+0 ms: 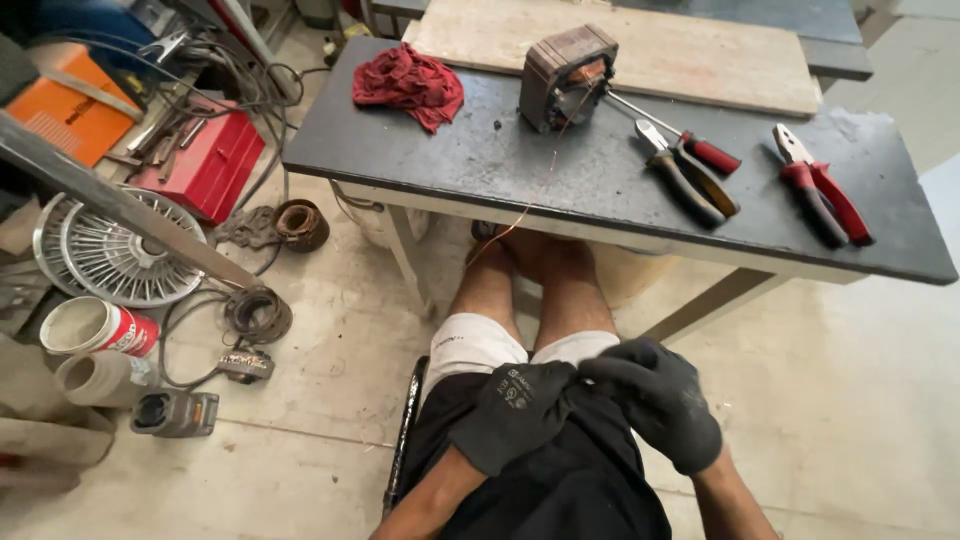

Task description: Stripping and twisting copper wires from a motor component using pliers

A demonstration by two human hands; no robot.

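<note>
A thin copper wire (530, 205) runs down from the motor stator (563, 77) on the dark table (480, 160) toward the lap, where the gloved left hand (512, 415) and right hand (660, 400) meet with fingers curled; they seem to pinch its end, though the strand is too fine to make out there. Beside the stator lie a red-handled screwdriver (680, 135), two pliers (690, 180) (825, 190) and a red rag (408, 85).

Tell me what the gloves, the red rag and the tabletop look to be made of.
Left glove and right glove: dark knit fabric, seemingly with a matte rubbery coating. Red rag: soft woven cloth, crumpled into folds. Tabletop: dark, dull, speckled slab, possibly stone or painted board; I cannot tell which.
</note>
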